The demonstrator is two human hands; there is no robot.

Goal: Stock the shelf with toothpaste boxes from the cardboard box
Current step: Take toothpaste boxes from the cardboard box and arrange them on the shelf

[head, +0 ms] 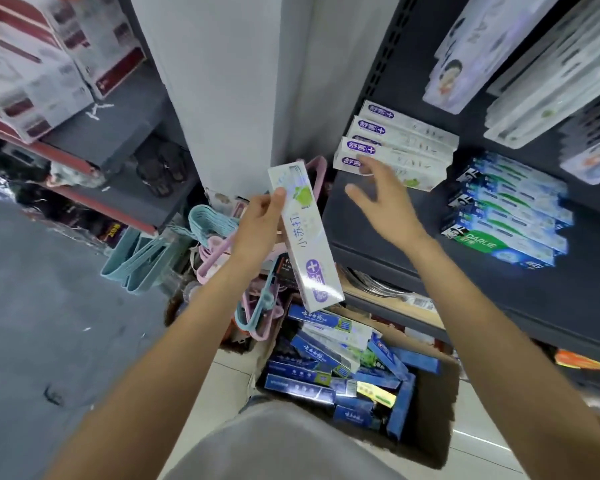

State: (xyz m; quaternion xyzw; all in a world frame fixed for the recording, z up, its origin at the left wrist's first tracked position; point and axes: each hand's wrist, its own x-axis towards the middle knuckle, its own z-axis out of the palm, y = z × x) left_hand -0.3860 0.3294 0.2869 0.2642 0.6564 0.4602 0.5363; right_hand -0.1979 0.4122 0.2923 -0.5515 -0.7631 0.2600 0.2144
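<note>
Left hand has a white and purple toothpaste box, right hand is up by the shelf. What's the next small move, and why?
Probably lay the toothpaste box from the left hand onto the matching white stack on the shelf. It bears the same purple logo as those boxes, and the open right hand hovers just in front of that stack, placed to steady it or take the box.

toothpaste box [307,233] glossy card | shelf [378,216] matt metal | hangers [201,233] plastic

We see a dark grey metal shelf [378,216] bearing a stack of white-and-purple toothpaste boxes [399,147] and, well apart, green-and-blue toothpaste boxes [506,216]. An open brown cardboard box [437,403] sits on the pale tiled floor [229,375].
</note>
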